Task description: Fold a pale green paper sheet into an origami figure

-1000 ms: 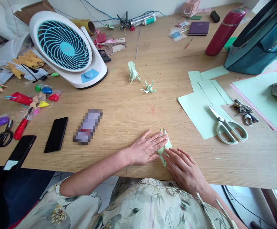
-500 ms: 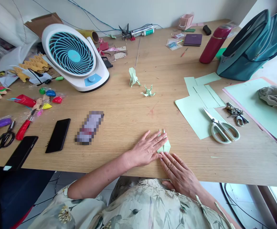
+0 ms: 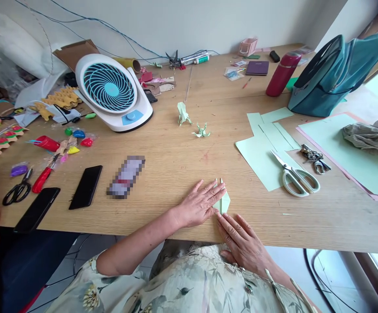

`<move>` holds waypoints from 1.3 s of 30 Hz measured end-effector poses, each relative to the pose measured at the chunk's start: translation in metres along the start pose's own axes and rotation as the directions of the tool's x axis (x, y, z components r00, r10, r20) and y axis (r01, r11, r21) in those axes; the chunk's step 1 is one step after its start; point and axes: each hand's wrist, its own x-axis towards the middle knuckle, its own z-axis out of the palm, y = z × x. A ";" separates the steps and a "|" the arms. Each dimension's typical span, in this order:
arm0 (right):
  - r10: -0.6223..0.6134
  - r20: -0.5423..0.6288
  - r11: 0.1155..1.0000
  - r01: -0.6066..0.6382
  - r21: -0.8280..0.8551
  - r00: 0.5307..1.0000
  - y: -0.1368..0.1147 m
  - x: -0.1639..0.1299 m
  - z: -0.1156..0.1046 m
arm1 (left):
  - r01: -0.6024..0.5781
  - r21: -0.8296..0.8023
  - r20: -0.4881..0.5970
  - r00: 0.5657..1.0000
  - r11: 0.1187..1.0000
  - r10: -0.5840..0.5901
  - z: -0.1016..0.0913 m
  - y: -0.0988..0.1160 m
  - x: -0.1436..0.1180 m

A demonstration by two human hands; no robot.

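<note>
Over the last second the right hand has slid back toward the surface edge, uncovering less of the folded green paper, which the left hand still presses flat with spread fingers, both hands open.

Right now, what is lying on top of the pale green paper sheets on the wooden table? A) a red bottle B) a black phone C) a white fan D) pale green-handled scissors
D: the pale green-handled scissors lie open across the pale green paper sheets, while the phones, bottle and fan sit on bare wood elsewhere.
</note>
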 end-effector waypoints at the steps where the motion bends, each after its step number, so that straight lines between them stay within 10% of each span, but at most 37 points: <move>1: -0.002 -0.005 1.000 0.002 0.009 1.000 0.000 -0.001 0.000 | 0.004 -0.005 0.001 1.000 1.000 -0.004 0.000 0.000 0.000; 24: 0.558 0.098 0.778 -0.560 0.285 0.824 0.030 0.022 -0.033 | -0.052 -0.120 -0.064 0.997 0.991 0.045 -0.002 -0.009 0.015; 39: 0.737 0.203 0.604 -0.763 0.232 0.645 0.038 0.067 -0.019 | 0.018 -0.616 -0.316 0.910 0.787 -0.269 0.010 -0.006 0.020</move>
